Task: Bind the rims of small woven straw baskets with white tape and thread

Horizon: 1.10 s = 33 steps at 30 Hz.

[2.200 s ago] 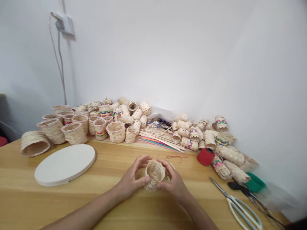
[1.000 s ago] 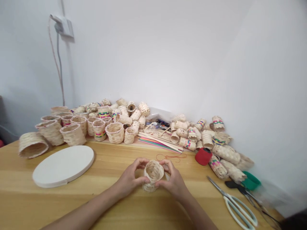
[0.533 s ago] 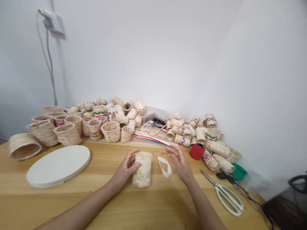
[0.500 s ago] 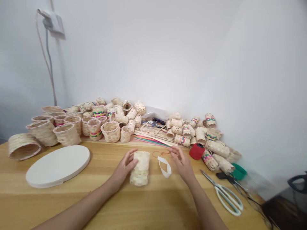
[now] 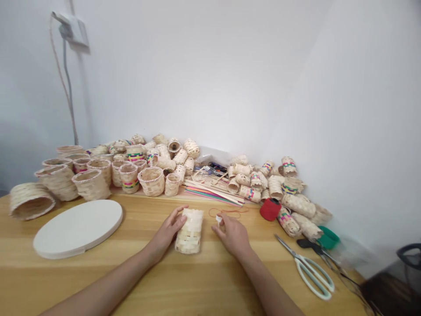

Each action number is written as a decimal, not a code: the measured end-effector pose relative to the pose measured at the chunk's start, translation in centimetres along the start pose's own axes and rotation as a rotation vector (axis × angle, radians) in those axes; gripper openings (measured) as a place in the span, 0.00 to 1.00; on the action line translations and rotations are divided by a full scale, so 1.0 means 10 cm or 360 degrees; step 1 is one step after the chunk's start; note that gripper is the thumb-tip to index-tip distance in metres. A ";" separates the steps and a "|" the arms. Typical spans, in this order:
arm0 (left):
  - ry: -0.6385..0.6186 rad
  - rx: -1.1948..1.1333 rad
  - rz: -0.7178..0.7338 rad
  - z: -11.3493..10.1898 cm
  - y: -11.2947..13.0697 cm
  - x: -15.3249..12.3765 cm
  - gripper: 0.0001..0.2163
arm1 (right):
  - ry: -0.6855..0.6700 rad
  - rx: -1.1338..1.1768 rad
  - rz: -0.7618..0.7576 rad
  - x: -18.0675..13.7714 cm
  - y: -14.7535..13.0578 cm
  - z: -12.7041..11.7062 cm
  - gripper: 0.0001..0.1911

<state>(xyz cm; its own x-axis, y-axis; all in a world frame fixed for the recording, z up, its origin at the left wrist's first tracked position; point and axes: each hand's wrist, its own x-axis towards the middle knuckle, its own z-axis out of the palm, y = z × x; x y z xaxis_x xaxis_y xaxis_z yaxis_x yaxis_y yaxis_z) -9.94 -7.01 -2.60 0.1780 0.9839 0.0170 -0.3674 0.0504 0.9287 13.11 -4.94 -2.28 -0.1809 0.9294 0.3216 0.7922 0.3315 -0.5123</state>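
A small woven palm-leaf basket (image 5: 189, 231) lies on its side on the wooden table (image 5: 138, 281). The fingertips of my left hand (image 5: 167, 231) rest against its left side. My right hand (image 5: 232, 235) is just to the right of the basket, its fingertips closed on a white strip (image 5: 218, 218). Most of that strip is hidden under the fingers. A thin red thread (image 5: 228, 212) lies on the table just beyond my right hand.
A white oval board (image 5: 77, 228) lies to the left. Several woven baskets and tubes are piled along the wall. Coloured strips (image 5: 210, 197), a red spool (image 5: 270, 209), white-handled scissors (image 5: 311, 274) and a green object (image 5: 328, 238) lie to the right.
The basket has gone from between both hands to lying on the table. My right hand has moved onto the white strip, which lay loose as a loop. The view has swung slightly left.
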 end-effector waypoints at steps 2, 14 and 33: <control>-0.0012 -0.0024 0.0020 0.01 0.01 -0.01 0.29 | -0.0100 0.0039 -0.0046 0.00 -0.01 -0.01 0.19; 0.0020 -0.0033 0.0185 0.05 0.03 0.00 0.38 | -0.0868 0.1003 -0.0430 -0.39 -0.61 -0.45 0.19; -0.0127 -0.0086 0.0153 0.19 -0.09 -0.05 0.18 | -0.0751 0.1038 -0.1202 -0.46 -0.81 -0.20 0.21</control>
<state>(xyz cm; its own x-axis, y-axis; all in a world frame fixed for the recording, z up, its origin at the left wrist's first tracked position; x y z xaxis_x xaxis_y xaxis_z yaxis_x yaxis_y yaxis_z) -7.97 -7.90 -2.72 0.2107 0.9680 0.1363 -0.4348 -0.0321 0.9000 8.64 -12.21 1.97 -0.8032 0.3738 0.4638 -0.0507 0.7329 -0.6784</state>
